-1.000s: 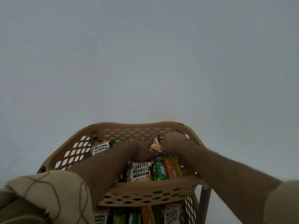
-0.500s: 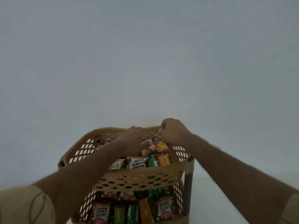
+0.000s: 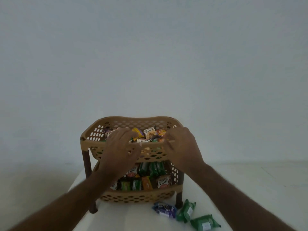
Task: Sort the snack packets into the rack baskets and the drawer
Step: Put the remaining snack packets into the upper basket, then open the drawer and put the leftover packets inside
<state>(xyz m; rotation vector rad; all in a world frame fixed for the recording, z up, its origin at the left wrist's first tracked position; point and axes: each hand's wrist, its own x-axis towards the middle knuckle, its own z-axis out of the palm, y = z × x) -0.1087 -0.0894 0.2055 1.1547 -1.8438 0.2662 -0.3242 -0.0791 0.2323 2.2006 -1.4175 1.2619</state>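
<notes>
- The rack (image 3: 131, 147) is the landmark: a tan two-tier stand with dark legs on a white surface (image 3: 225, 189).
- Its top basket (image 3: 116, 121) is heaped with packets, peanuts and orange and purple ones; the lower basket (image 3: 141, 196) holds green, orange and peanut packets in rough rows.
- The left hand (image 3: 120, 147) is in front of the top basket's near rim, fingers loosely spread and holding nothing that shows.
- The right hand (image 3: 182, 145) sits at the rim's right part, fingers relaxed, also empty as far as can be seen; both are blurred.
- Three packets lie loose just in front of the rack's right front leg: a blue packet (image 3: 165, 211) and two green packets (image 3: 186, 210) (image 3: 205, 222).
- The likely step is fetching those: reach the right hand down past the leg, and pinch one packet at a time by its sealed edge.
- Greens probably belong with the greens below; slide them in flat so that the row stays tidy.
- No drawer is in view.
</notes>
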